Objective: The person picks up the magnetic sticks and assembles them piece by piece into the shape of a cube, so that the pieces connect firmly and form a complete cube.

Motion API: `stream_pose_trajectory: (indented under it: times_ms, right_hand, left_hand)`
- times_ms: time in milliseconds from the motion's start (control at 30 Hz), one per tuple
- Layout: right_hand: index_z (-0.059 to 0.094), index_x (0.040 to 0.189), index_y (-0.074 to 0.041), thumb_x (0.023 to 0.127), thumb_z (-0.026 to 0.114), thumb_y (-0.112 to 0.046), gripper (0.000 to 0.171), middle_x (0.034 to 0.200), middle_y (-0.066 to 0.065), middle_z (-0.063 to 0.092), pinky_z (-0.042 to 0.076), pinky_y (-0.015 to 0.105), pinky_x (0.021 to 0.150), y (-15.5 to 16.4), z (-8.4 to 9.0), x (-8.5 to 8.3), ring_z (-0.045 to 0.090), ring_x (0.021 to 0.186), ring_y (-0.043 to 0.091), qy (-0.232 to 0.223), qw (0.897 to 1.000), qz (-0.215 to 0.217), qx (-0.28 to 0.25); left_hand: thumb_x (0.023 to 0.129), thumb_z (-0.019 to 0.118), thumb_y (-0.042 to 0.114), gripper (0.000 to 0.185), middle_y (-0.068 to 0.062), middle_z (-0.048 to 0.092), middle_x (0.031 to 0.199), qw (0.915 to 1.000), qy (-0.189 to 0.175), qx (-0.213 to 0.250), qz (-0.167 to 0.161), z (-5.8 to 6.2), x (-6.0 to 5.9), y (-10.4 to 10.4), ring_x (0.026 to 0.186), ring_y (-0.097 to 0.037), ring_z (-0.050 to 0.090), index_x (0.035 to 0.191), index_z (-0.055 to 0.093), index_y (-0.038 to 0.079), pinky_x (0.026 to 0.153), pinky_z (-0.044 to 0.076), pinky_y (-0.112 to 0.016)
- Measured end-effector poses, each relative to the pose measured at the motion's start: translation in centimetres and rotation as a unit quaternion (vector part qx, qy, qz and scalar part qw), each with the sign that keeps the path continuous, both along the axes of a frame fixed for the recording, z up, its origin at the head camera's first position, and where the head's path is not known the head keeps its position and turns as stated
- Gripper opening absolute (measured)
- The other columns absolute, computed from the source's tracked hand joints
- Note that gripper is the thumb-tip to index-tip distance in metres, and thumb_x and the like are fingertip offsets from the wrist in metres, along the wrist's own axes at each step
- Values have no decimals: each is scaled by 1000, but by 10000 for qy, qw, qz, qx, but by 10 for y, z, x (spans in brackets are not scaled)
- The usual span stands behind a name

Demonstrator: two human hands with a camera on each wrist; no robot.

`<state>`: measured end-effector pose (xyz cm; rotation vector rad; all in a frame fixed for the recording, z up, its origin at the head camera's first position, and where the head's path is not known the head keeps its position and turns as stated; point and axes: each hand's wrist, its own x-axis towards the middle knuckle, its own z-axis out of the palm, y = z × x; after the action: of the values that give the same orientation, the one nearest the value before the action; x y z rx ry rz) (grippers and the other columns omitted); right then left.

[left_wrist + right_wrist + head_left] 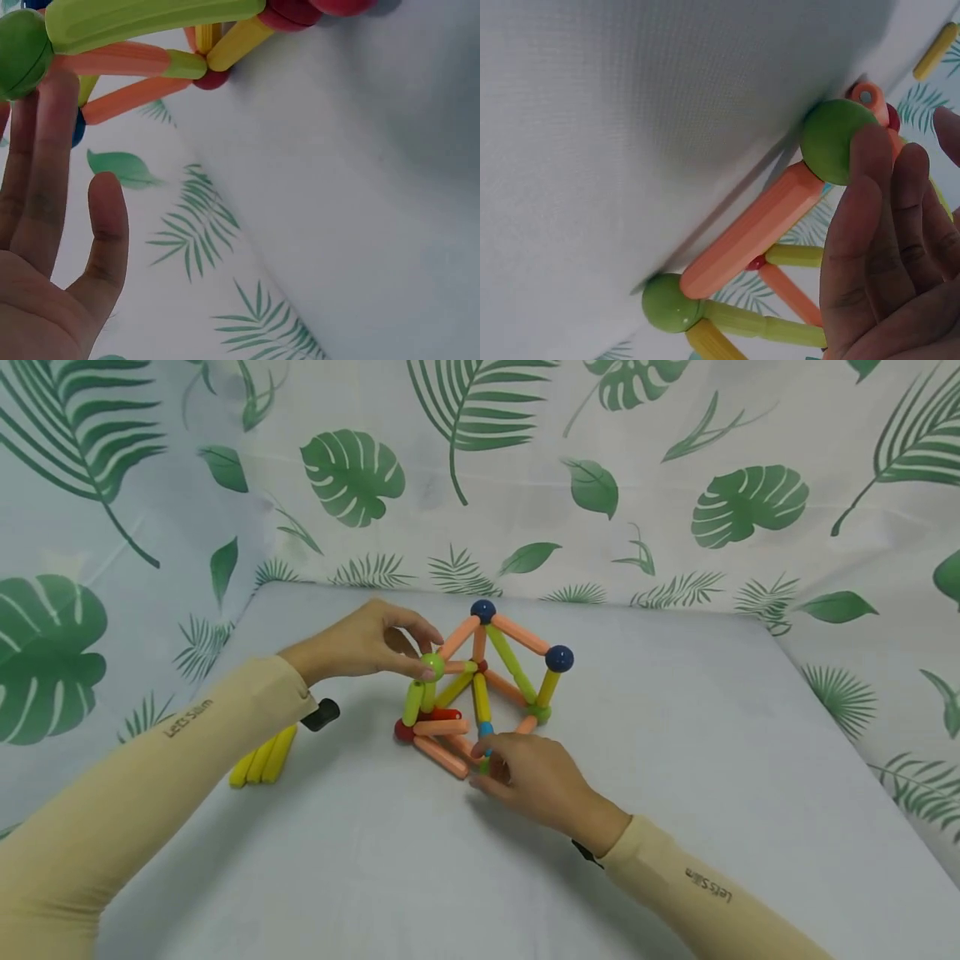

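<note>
Construction of coloured, plastic-looking sticks and balls (512,664): stands mid-table on white cloth (675,735), between 2 hands held apart. Left hand (363,642): thumb and fingers pinch a light-green, glossy ball (432,667) at the upper left corner. Right hand (546,783): fingertips grip a green, glossy ball (831,142) at the near edge. Dark-blue, glossy balls (483,612): 2, top and upper right. Yellow, straight sticks (262,760): 3, lying beside the beige left sleeve (153,781).
</note>
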<state>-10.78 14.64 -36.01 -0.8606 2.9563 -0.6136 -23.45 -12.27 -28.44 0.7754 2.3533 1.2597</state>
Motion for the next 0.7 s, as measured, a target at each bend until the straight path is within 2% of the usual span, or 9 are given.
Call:
stream_pose_trajectory:
  times_ms: [67,167,233,300,400,467,533,633,700]
  right_hand:
    - [73,103,-17,88,80,-33,23,70,-17,55,44,23,53,0,0,0,50,60,1,75,10000,18,16]
    - [73,100,-17,88,81,-31,20,72,-15,57,44,23,54,0,0,1,51,63,1,241,9997,90,11]
    - [73,98,-17,87,82,-28,18,75,-14,59,44,22,55,-1,-1,1,52,65,1,374,9992,148,33]
    - [73,97,-17,86,82,-26,17,79,-12,62,45,22,57,-2,-2,2,54,67,3,514,9985,199,57]
    - [75,97,-17,86,82,-26,16,86,-10,68,47,22,58,-6,-2,2,57,70,4,745,9967,258,178]
    - [76,98,-18,86,82,-26,15,89,-8,70,48,23,57,-10,-3,3,61,71,4,972,9942,354,306]
    - [76,97,-18,86,82,-26,15,89,-7,70,48,23,55,-15,-4,3,63,70,5,1196,9906,516,418]
    - [76,95,-17,83,84,-26,17,87,-6,68,48,23,52,-21,-6,4,64,65,8,1471,9849,748,515]
    - [76,95,-16,83,85,-24,18,88,-3,67,49,25,54,-25,-8,5,64,67,10,1496,9835,881,507]
  left_hand:
    - [82,87,30,53,-9,65,114,10000,68,17,-9,-3,0,-3,100,-23,67,125,63,8,92,51,-44]
    - [84,84,30,58,-12,63,116,9993,-282,-256,14,-10,0,-12,104,-26,65,127,53,6,94,49,-45]
    - [85,83,32,61,-10,64,117,9953,-568,-776,-59,-18,1,-18,107,-26,63,130,52,6,96,48,-46]
    - [85,82,38,64,-6,65,117,9870,-723,-1413,-261,-29,2,-22,110,-25,62,133,55,7,98,46,-46]
    - [83,82,47,68,-1,68,114,9752,-653,-2014,-641,-47,4,-20,113,-23,59,134,60,7,100,44,-46]
    - [81,82,49,67,1,69,111,9735,-598,-2098,-682,-56,7,-17,111,-22,60,131,63,8,99,44,-46]
    - [81,83,46,62,1,69,107,9755,-521,-2032,-661,-62,9,-14,107,-21,60,127,66,8,97,44,-45]
    - [83,83,40,49,0,70,101,9789,-540,-1896,-539,-68,12,-12,94,-20,63,119,70,10,88,48,-41]
    - [85,81,38,41,1,70,99,9792,-609,-1860,-542,-71,13,-11,86,-19,65,115,72,11,82,50,-37]
